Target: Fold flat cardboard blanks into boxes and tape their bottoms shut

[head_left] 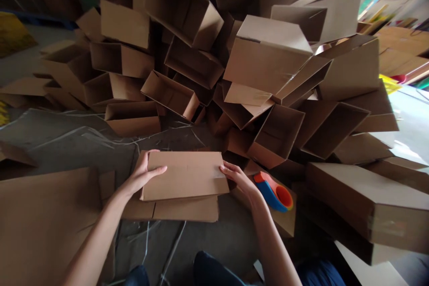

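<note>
A flat folded cardboard box [184,174] lies in front of me on the grey floor. My left hand [142,174] grips its left edge, thumb on top and fingers curled under. My right hand [237,178] holds the right edge, fingers pressed against the flap. Another flattened piece of cardboard [181,209] lies under it. A blue, red and orange tape dispenser [275,192] rests on a box just right of my right hand.
A big heap of open assembled cardboard boxes [264,53] rises straight ahead. Flat cardboard sheets [43,219] lie at the left, closed boxes [365,201] at the right. Loose plastic straps [100,136] trail across the floor. My knees [214,272] show at the bottom.
</note>
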Available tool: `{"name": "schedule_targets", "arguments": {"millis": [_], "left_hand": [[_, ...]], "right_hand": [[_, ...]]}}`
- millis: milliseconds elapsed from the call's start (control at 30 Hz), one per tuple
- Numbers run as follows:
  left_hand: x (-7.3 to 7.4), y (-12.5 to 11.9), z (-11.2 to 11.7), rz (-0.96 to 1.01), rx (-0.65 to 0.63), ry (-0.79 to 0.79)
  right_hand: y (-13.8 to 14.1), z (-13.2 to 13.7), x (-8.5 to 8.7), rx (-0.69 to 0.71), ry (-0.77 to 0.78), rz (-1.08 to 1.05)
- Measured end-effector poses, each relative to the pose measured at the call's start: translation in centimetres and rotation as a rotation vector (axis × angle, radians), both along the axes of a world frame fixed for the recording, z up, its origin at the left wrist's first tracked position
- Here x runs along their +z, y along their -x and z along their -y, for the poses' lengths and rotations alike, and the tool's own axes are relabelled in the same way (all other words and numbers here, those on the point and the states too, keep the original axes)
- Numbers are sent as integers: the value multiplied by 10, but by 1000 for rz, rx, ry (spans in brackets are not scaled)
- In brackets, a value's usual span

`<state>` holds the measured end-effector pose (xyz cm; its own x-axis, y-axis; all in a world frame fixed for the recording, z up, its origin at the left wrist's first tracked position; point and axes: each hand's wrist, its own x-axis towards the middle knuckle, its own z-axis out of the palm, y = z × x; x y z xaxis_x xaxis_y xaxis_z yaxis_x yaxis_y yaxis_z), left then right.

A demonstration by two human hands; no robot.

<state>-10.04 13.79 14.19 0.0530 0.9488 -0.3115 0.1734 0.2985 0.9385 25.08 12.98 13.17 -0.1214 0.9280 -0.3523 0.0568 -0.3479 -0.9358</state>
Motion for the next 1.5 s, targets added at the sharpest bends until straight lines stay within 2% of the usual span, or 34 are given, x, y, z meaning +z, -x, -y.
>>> {"name": "schedule_targets", "arguments": {"millis": [200,367,433,533,633,733,967,1167,1300,1500], "left_hand": [[-4,14,0,46,-116,25],[-8,16,-5,35,-124,34],[-10,17,-6,54,-138,31],[-11,19,-7,77,-148,26],[-9,20,-6,82,-145,13],[-12,22,-5,85,-119,-21],[-33,24,-2,252,-104,-90],[-34,14,-2,294,11,-118],[-34,8,-1,326,83,-153],[-38,3,5,502,131,-96]], "right_hand": [[5,0,-11,71,47,-37],[-1,1,-23,-50,37,-28],[-4,1,-24,-53,21,-99],[-7,-2,-27,36,40,-279],[-7,-6,-33,154,130,-454],[-5,-7,-37,212,179,-554],[1,1,-46,86,147,-532],[18,-5,-45,-177,124,-490],[33,-6,-41,-223,57,-473],[41,-1,-42,-268,2,-512]]}}
